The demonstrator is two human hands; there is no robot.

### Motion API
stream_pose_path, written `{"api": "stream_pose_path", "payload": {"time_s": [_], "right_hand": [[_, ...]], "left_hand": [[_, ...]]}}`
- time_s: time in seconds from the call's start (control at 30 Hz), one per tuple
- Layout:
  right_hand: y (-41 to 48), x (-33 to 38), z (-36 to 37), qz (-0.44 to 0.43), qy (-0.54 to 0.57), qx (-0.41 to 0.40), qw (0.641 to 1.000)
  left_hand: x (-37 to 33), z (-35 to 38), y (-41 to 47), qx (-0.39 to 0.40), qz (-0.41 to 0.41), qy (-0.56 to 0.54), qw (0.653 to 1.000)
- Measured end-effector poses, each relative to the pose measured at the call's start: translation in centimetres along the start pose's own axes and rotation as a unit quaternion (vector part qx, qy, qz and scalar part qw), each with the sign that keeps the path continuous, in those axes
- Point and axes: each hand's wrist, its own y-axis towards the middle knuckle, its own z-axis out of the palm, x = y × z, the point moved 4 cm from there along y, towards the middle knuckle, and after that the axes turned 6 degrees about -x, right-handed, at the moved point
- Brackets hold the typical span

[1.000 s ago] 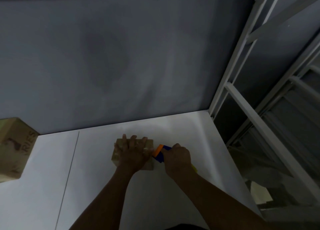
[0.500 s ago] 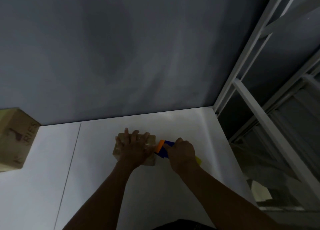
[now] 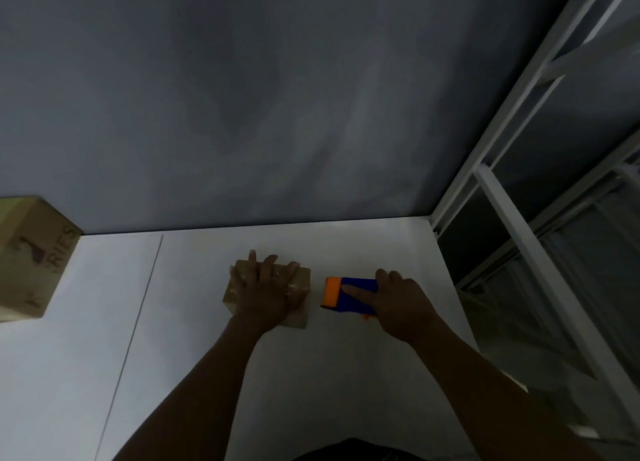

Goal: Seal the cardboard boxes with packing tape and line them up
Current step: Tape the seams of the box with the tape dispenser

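A small cardboard box (image 3: 300,280) lies on the white table (image 3: 194,322), with shiny tape across its top. My left hand (image 3: 268,289) presses flat on the box, fingers straight and spread. Just right of the box is a blue tape dispenser with an orange end (image 3: 348,292). My right hand (image 3: 398,301) holds the dispenser from the right, index finger stretched along its blue top. A small gap separates the dispenser from the box's right edge.
A larger printed cardboard box (image 3: 27,259) stands at the table's far left by the grey wall (image 3: 277,96). A white metal frame (image 3: 502,211) rises past the table's right edge. A thin seam (image 3: 138,308) runs across the tabletop.
My right hand has pulled the dispenser rightward off the small box, opening a gap. My left hand stays pressed on the box top.
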Motion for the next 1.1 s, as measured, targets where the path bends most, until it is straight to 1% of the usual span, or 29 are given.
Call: {"api": "stream_pose_path", "payload": {"time_s": [0.1, 0.2, 0.27, 0.37, 0.47, 0.57, 0.63, 0.7, 0.8, 0.9, 0.93, 1.0, 1.03, 1.1], "right_hand": [[-0.8, -1.3, 2.3, -0.011, 0.039, 0.004, 0.999], [-2.0, -2.5, 2.1, -0.003, 0.08, 0.009, 0.997], [-2.3, -2.6, 2.3, 0.002, 0.095, -0.003, 0.995], [-1.3, -1.4, 2.4, -0.038, 0.029, -0.052, 0.997], [0.7, -0.2, 2.1, -0.066, 0.01, -0.048, 0.997], [2.3, 1.6, -0.1, -0.064, -0.014, -0.033, 0.997], [3.6, 2.8, -1.2, -0.077, -0.004, 0.036, 0.996], [4.4, 3.4, -1.2, -0.059, -0.035, 0.077, 0.995], [4.8, 4.6, -1.8, -0.035, -0.094, 0.084, 0.991], [5.5, 5.4, -3.0, -0.026, -0.15, 0.11, 0.982], [5.5, 5.5, -3.1, -0.021, -0.166, 0.151, 0.974], [4.4, 5.8, -1.4, 0.002, -0.173, 0.267, 0.948], [3.0, 5.5, -0.2, 0.027, -0.194, 0.31, 0.93], [2.2, 3.0, 1.2, 0.056, -0.204, 0.279, 0.937]], "left_hand": [[0.1, 0.1, 0.1, -0.018, 0.01, -0.01, 1.0], [0.2, 0.2, 0.0, -0.017, 0.012, -0.006, 1.0], [0.1, 0.1, 0.1, -0.017, 0.012, -0.002, 1.0], [0.1, -0.2, 0.0, -0.001, 0.011, 0.01, 1.0], [0.1, -0.3, -0.1, -0.001, 0.008, 0.001, 1.0], [-0.1, -0.3, -0.1, 0.005, 0.006, 0.003, 1.0], [-0.2, -0.3, 0.0, -0.001, 0.004, 0.002, 1.0], [-0.2, -0.4, -0.1, 0.007, -0.003, 0.001, 1.0], [-0.3, -0.4, -0.1, 0.012, -0.006, 0.011, 1.0], [-0.5, -0.6, 0.0, 0.006, -0.01, 0.002, 1.0], [-0.5, -0.7, -0.1, 0.009, -0.006, 0.001, 1.0], [-0.4, -0.7, -0.3, 0.02, 0.002, 0.001, 1.0], [-0.5, -0.6, -0.5, 0.005, 0.012, 0.0, 1.0], [-0.4, -0.9, -0.6, -0.049, 0.021, 0.016, 0.998]]}}
